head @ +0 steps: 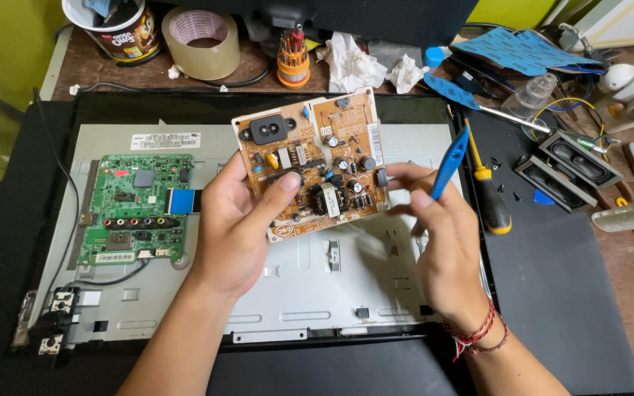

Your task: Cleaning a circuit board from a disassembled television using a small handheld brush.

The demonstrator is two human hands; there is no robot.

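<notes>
Left hand (240,224) gripping power board (313,161), right hand (445,242) pinching blue tool (450,163)

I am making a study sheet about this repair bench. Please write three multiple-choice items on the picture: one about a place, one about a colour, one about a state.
1. Where does the green circuit board lie?
A. on the left part of the metal back panel
B. in the cup
C. on the speakers

2. What colour is the thin tool in the right hand?
A. red
B. blue
C. white

3. How is the tan circuit board held?
A. it lies flat, untouched
B. it is lifted in the left hand
C. it is screwed down

Answers: 1 A, it sits mounted at the panel's left; 2 B, the tool is plainly blue; 3 B, the thumb presses its face and it is tilted above the panel.
</notes>
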